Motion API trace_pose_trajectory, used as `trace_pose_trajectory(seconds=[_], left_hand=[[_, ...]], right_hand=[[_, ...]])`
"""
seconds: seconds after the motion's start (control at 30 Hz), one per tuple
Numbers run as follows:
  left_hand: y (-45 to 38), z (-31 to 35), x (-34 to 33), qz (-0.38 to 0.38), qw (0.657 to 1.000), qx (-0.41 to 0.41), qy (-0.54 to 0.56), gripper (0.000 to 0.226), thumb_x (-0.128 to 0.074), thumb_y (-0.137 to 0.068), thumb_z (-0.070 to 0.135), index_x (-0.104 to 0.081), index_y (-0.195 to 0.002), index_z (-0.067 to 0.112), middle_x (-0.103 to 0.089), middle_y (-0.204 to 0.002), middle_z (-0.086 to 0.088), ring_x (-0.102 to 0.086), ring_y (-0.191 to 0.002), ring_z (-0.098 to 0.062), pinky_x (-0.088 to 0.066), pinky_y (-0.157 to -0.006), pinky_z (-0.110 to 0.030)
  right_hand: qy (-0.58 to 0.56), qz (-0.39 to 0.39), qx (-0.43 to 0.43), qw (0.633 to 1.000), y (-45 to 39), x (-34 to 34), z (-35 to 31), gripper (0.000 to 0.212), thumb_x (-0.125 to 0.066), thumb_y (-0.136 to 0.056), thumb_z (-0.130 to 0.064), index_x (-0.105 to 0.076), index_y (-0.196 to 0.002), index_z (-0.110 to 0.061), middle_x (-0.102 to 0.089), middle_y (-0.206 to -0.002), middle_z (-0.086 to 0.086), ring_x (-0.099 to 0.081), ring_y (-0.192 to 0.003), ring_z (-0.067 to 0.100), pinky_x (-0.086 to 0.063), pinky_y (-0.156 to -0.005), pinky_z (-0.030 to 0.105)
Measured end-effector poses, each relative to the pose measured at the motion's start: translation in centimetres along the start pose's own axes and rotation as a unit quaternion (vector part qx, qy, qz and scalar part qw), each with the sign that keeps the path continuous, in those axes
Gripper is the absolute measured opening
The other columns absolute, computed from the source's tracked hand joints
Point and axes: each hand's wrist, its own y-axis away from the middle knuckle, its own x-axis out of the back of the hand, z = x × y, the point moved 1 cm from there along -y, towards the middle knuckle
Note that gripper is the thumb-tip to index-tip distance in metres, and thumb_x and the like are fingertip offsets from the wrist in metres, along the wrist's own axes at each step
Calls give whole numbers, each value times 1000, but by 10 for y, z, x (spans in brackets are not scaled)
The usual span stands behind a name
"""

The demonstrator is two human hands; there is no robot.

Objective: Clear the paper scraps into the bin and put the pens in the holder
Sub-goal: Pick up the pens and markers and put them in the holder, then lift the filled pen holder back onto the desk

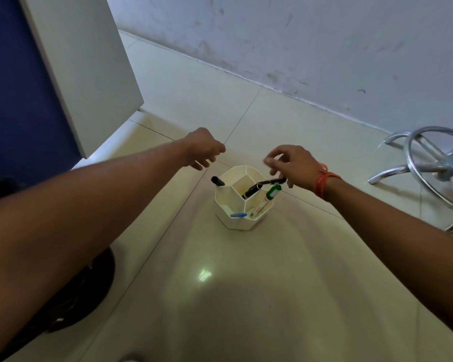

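Pale floor tiles (246, 283) are seen, with one white holder (242, 223) set on them and four pens counted in it: a black marker (217, 181), a black pen (256, 189), a green-capped marker (268, 196) and a blue pen (238, 215). The holder lies just below both hands. The left hand (203, 150) is held loosely curled, empty. The black pen's upper end is met by the right hand (290, 163); whether it is pinched cannot be told.

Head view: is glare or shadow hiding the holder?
Head view: one small glare spot on the floor, nearer the camera than the holder; a broad soft shadow darkens the near tiles; the holder itself is evenly lit and sharp; the wide lens stretches the frame edges.
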Motion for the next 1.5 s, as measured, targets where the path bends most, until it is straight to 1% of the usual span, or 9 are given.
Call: trace_pose_trajectory(seconds=[0.07, 0.17, 0.23, 0.33, 0.47, 0.63, 0.9, 1.17, 1.5], left_hand=[[-3, -2, 7, 37, 998, -12, 39, 36, -61, -93, 25, -63, -113, -4, -69, -106, -18, -65, -82, -26, -56, -74, -35], [-12, -6, 16, 120, 989, -22, 78, 31, -62, -90, 23, -66, -107, -3, -72, -104, -19, -64, -76, -24, -57, -70, -34], [-18, -9, 19, 171, 981, -27, 88, 28, -62, -86, 22, -68, -100, -1, -73, -103, -19, -64, -73, -25, -60, -72, -38], [-25, -8, 19, 214, 969, -37, 119, 26, -63, -84, 25, -70, -95, 2, -74, -99, -14, -66, -78, -24, -61, -83, -46], [-27, 8, 13, 209, 963, -75, 153, 19, -67, -85, 34, -69, -93, 17, -72, -99, -3, -69, -97, -20, -58, -91, -41], [-27, 21, 6, 197, 960, -124, 157, 27, -71, -84, 36, -68, -104, 18, -71, -96, -1, -69, -89, -16, -59, -88, -41], [40, 32, -13, 260, 932, -98, 233, 33, -69, -89, 34, -66, -116, 17, -67, -97, 8, -62, -86, 0, -47, -72, -11], [159, 174, 101, 290, 878, -93, 370, 33, -66, -81, 46, -68, -106, 24, -73, -104, -4, -69, -101, -23, -56, -92, -48], [378, 367, 395, 364, 841, -177, 359, 26, -64, -92, 36, -62, -115, 25, -67, -99, 11, -67, -98, -12, -58, -89, -39]], right_hand=[[-94, 127, 19, 987, 11, 0, 17, 10, -57, -90, -18, -63, -98, -18, -70, -84, 6, -68, -71, 28, -55, -54, 36], [-56, 226, 109, 966, 50, -13, 44, 9, -58, -85, -21, -58, -93, -18, -62, -87, 1, -61, -73, 21, -53, -61, 44], [-22, 215, 163, 963, 84, -34, 57, 25, -64, -81, -28, -56, -103, -16, -56, -106, 4, -59, -82, 19, -52, -60, 39], [75, 131, 184, 971, 107, -66, 65, 58, -75, -73, -47, -56, -123, -25, -34, -142, 9, -51, -116, 25, -51, -85, 29], [150, 65, 123, 979, 93, -94, 63, 62, -69, -71, -66, -59, -124, -36, -7, -160, 8, -27, -143, 28, -35, -112, 36], [59, 102, 66, 991, 76, -106, 46, 36, -75, -77, -49, -68, -96, -19, -41, -134, 2, -48, -122, 21, -45, -97, 17], [-40, 196, 79, 977, 70, -33, -18, 29, -81, -73, -41, -63, -83, -21, -48, -137, 8, -57, -116, 25, -59, -88, 41], [-44, 212, 79, 973, 111, 137, -170, 29, -83, -71, -38, -63, -84, -22, -49, -137, 0, -56, -110, 14, -58, -87, 37], [-32, 211, 136, 967, 140, 343, -529, 36, -85, -69, -37, -67, -94, -18, -49, -141, 5, -55, -107, 15, -59, -86, 44]])
